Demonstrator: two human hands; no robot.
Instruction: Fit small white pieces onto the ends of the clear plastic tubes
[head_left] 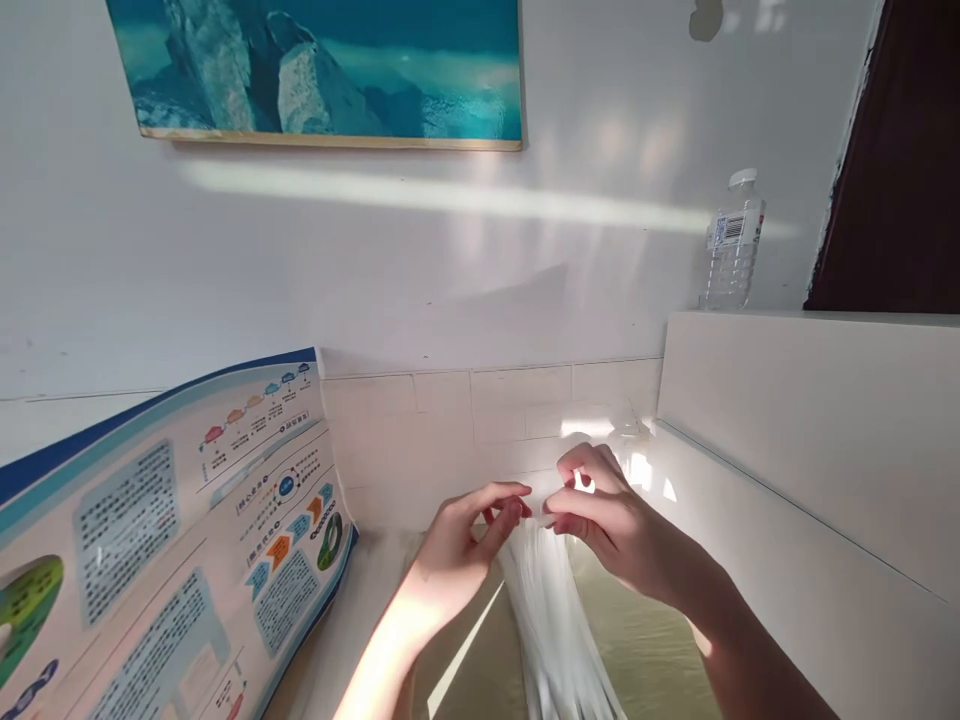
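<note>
Head view: left hand (465, 545) and right hand (611, 525) pinching white plastic strands (555, 630) between them

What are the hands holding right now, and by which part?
The left hand and right hand pinch the top end of a bunched, translucent white plastic item, perhaps a bag; blur hides finer detail.

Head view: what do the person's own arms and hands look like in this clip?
Both arms are bare: the left forearm and right forearm show no sleeves, and the left hand and right hand wear no gloves. No rings, watch, bracelet or markings show on the fingers or wrists.
</note>
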